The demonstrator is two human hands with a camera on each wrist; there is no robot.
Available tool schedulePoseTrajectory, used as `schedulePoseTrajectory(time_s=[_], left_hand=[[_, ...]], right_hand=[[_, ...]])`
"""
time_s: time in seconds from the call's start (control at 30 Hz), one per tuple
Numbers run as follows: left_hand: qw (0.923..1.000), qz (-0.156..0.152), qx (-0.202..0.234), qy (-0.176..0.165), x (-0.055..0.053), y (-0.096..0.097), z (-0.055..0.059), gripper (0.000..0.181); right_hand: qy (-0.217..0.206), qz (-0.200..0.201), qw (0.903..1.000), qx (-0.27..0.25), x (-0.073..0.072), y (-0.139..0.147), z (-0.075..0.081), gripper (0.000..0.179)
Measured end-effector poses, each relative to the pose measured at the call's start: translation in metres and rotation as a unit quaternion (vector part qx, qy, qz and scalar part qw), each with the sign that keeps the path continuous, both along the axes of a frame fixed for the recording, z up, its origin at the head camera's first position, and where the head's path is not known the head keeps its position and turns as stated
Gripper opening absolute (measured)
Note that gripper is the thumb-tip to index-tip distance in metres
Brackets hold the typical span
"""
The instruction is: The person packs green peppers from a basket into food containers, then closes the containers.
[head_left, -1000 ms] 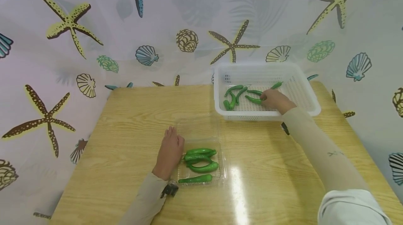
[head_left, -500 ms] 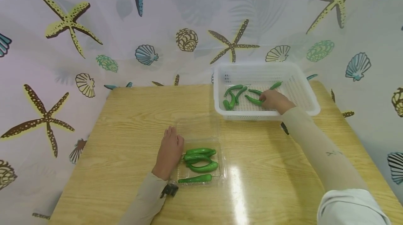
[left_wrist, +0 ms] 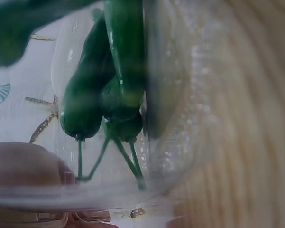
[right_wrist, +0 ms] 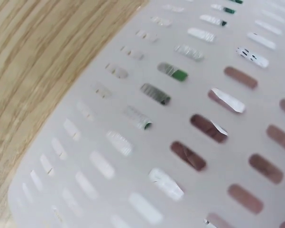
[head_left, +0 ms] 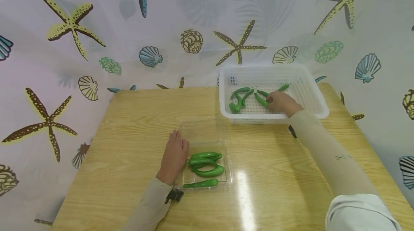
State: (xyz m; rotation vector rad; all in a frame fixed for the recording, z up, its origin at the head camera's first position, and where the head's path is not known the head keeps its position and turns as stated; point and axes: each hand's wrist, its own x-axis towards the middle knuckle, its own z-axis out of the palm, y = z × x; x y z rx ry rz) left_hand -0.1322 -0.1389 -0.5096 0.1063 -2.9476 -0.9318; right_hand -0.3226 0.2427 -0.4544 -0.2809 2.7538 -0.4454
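My right hand [head_left: 280, 102] reaches into a white plastic basket [head_left: 275, 116] and pinches a green chili pepper [head_left: 261, 100] near its right end. Several other chili peppers [head_left: 238, 102] lie on the basket floor, most of them to the left. In the right wrist view the slotted basket wall [right_wrist: 104, 164] hides the fingers. My left hand [head_left: 173, 157] holds the left edge of an open clear plastic box [head_left: 229, 166]. Several green chili peppers [head_left: 207, 170] lie in this box; their stems show close up in the left wrist view.
The box's clear lid [head_left: 203, 130] lies folded back toward the far side. Everything stands on a wood-grain table [head_left: 136, 123]. Behind the table hangs a pale cloth [head_left: 181, 8] printed with starfish and shells.
The pinched chili pepper has tilted, its free end swinging up and slightly right. The chili pepper behind it has shifted slightly right. My left hand and the box have stayed put.
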Motion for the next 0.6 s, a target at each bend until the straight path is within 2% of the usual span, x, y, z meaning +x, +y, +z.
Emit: schedulePoseTrajectory(time_s=[0.23,0.47,0.6], left_hand=[[1.0,-0.001,0.005,0.0,0.001,0.001,0.002,0.056],[1.0,-0.004,0.001,0.0,0.001,0.001,0.002,0.056],[1.0,-0.003,0.004,-0.003,0.002,0.002,0.003,0.056]], right_hand=[[0.047,-0.028,0.9983,-0.022,0.001,0.0,0.001,0.039],[0.103,-0.045,0.9924,-0.05,0.003,0.004,0.005,0.037],[0.115,-0.048,0.9896,-0.073,0.004,0.006,0.011,0.036]])
